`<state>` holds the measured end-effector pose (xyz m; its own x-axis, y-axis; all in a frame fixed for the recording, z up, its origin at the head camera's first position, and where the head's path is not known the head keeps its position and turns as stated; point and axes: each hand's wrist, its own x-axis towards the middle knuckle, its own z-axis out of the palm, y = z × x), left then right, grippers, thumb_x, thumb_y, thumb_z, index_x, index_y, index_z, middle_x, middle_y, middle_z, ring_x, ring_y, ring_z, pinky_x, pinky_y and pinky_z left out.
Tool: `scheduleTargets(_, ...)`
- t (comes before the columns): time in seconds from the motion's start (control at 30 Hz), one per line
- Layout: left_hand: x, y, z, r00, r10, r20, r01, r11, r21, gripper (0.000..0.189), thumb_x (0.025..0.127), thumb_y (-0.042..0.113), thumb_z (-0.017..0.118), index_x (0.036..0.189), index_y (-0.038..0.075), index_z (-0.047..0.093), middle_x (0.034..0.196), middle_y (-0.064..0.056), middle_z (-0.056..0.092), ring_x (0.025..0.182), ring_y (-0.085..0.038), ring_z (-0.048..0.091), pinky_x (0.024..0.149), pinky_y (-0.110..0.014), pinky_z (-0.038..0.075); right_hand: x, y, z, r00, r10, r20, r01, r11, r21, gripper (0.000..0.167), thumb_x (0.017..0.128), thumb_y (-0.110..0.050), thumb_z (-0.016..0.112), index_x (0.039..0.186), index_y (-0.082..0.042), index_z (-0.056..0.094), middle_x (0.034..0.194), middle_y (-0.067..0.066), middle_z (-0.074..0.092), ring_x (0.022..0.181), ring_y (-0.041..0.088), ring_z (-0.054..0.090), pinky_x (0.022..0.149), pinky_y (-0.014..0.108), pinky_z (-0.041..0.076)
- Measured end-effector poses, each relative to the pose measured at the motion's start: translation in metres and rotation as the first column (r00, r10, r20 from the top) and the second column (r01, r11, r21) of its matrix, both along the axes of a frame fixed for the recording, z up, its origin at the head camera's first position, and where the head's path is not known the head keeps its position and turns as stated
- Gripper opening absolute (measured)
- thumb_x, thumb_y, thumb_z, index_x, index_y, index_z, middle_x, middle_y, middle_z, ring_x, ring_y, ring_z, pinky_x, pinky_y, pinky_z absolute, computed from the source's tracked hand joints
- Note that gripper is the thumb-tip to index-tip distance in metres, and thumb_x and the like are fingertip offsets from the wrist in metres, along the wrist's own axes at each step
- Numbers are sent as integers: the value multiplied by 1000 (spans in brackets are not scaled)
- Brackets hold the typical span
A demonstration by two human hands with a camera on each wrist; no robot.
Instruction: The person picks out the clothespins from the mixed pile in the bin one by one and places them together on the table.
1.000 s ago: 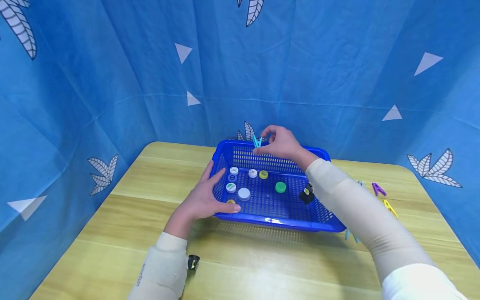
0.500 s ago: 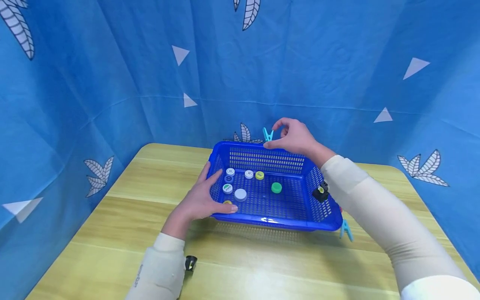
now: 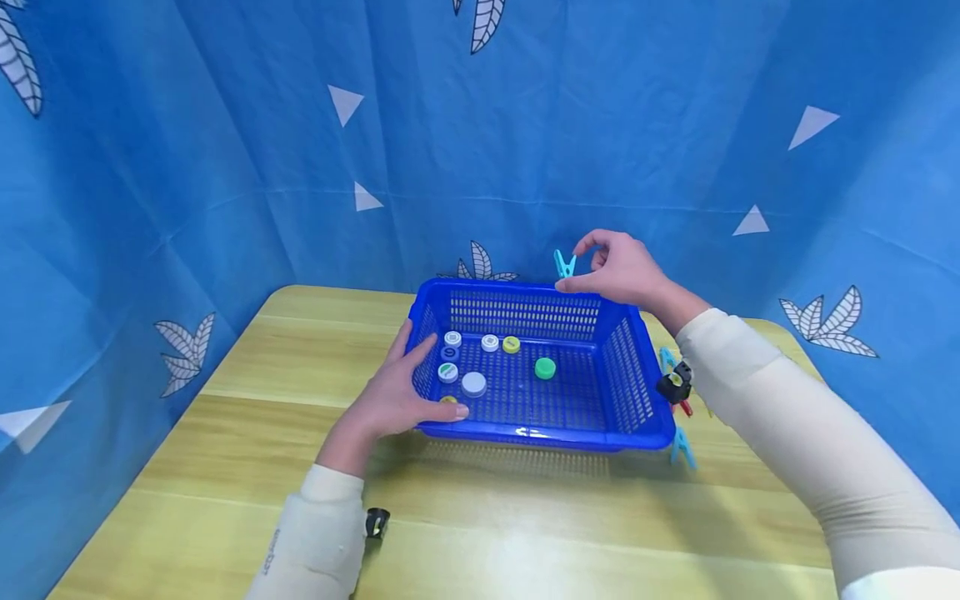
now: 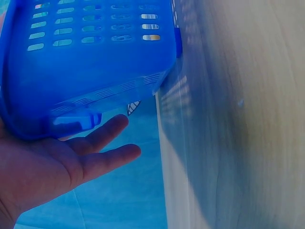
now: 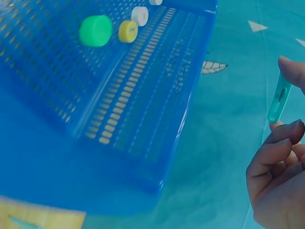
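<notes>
My right hand (image 3: 622, 268) pinches a turquoise clothespin (image 3: 565, 265) between thumb and index finger, above the back rim of the blue plastic basket (image 3: 525, 434). In the right wrist view the clothespin (image 5: 280, 98) is apart from the basket. My left hand (image 3: 386, 398) rests on the basket's left front corner, its fingers spread and mostly straight and its thumb lying over the front rim. Two of its straight fingers (image 4: 114, 160) show outside the basket in the left wrist view. Inside are several bottle caps: a green cap (image 3: 544, 368), a yellow cap (image 3: 512, 344) and white ones.
Beside the basket's right end, turquoise clothespins (image 3: 682, 450) and a red one (image 3: 686, 407) lie on the wooden table (image 3: 480, 517), partly covered by my right arm. A blue patterned curtain (image 3: 525, 125) hangs close behind the table.
My right hand has moved rightward along the back rim with the clothespin in its pinch. The head view has shifted slightly. My left hand stays at the basket's corner, and the caps keep their places.
</notes>
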<state>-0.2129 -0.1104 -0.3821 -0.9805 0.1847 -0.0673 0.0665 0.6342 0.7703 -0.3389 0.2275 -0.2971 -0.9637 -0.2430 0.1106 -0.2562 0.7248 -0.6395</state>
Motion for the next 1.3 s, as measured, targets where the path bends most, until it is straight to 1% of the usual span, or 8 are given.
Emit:
scheduleTargets(0.1, -2, 0, 4, 1000, -2, -9, 2, 1000, 5, 123, 62, 54, 92, 160, 19, 27, 166, 5, -10, 149, -39, 10, 108, -64, 30, 2, 11, 3, 1000, -13, -3, 13, 1000, 6, 63, 75, -52, 85, 115, -10, 60, 69, 4, 44, 62, 24, 44, 60, 39, 40)
scheduleTargets(0.23, -4, 1, 8, 1000, -4, -8, 4, 1000, 3, 125, 60, 59, 91, 160, 19, 27, 166, 6, -11, 149, -39, 9, 108, -64, 30, 7, 25, 5, 999, -33, 3, 33, 999, 15, 65, 75, -51, 85, 117, -9, 59, 70, 4, 45, 62, 24, 45, 58, 38, 40)
scheduleTargets(0.33, -4, 2, 9, 1000, -3, -4, 3, 1000, 6, 124, 61, 56, 92, 160, 19, 27, 166, 6, -11, 149, -39, 10, 108, -64, 29, 12, 35, 5, 999, -39, 9, 38, 999, 23, 65, 77, -50, 85, 118, -8, 59, 70, 5, 46, 62, 24, 45, 56, 37, 40)
scheduleTargets(0.7, -1, 5, 5, 1000, -7, 17, 7, 1000, -12, 122, 63, 53, 92, 160, 19, 26, 166, 4, -11, 149, -41, 10, 108, -65, 28, 35, 68, -6, 995, -72, 68, 70, 997, 39, 65, 78, -51, 83, 119, -8, 56, 71, 5, 44, 63, 25, 44, 56, 38, 40)
scheduleTargets(0.87, 0, 6, 5, 1000, -7, 27, 7, 1000, -4, 124, 62, 56, 91, 160, 18, 26, 166, 4, -11, 149, -41, 10, 108, -65, 28, 44, 84, -9, 994, -89, 68, 85, 994, 63, 68, 78, -55, 82, 119, -8, 56, 72, 5, 45, 64, 25, 45, 57, 38, 39)
scheduleTargets(1.0, 1, 7, 6, 999, -5, 32, 5, 1000, 0, 125, 61, 59, 91, 160, 19, 26, 166, 3, -10, 148, -42, 11, 107, -65, 29, 52, 94, -10, 993, -95, 69, 91, 994, 61, 69, 79, -55, 81, 121, -6, 56, 71, 5, 44, 64, 25, 45, 56, 38, 39)
scheduleTargets(1.2, 0, 7, 6, 1000, -2, 31, 3, 1000, -8, 127, 59, 63, 89, 160, 19, 26, 166, 2, -10, 148, -42, 11, 107, -66, 30, 65, 112, -16, 993, -93, 75, 90, 995, 46, 63, 81, -47, 82, 119, -5, 56, 67, 2, 41, 55, 20, 41, 50, 36, 38)
scheduleTargets(1.3, 0, 6, 5, 999, -2, 32, 2, 1000, -16, 127, 59, 64, 89, 160, 19, 26, 166, 2, -10, 148, -43, 11, 106, -66, 30, 71, 121, -21, 993, -84, 83, 80, 996, 46, 64, 82, -46, 82, 120, -4, 55, 67, 1, 40, 48, 18, 41, 45, 35, 39)
